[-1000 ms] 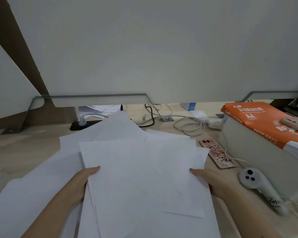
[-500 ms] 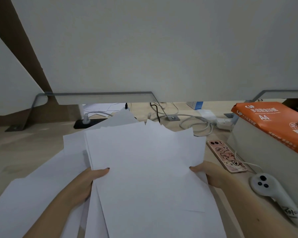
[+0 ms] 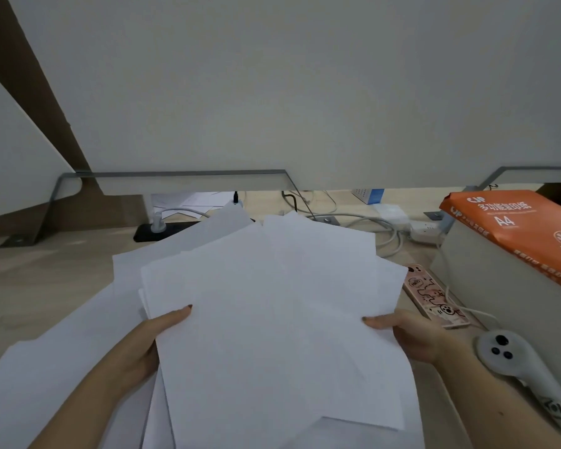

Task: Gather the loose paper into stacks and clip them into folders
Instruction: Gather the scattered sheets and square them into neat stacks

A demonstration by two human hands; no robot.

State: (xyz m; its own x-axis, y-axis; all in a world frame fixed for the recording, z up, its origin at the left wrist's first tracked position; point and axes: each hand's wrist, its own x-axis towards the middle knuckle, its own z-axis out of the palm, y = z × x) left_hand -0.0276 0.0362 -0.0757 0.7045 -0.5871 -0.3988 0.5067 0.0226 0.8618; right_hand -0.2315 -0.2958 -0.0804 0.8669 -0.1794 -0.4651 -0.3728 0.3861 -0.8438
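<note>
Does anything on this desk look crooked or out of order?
Yes. The white sheets held between the left hand and the right hand are askew: they fan out at different angles, corners sticking out at the far edge, not a squared stack. More loose sheets lie spread on the desk at the left.

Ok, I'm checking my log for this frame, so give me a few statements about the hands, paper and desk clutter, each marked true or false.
The left hand and right hand each pinch an edge of the paper sheaf. True.
The sheaf is squared into a neat stack. False: its sheets fan out at differing angles.
A phone in a pink cartoon case lies right of the sheaf. True.
The orange A4 ream sits at far left. False: it sits at right, on a pale box.
A white controller lies right of the right hand. True.
</note>
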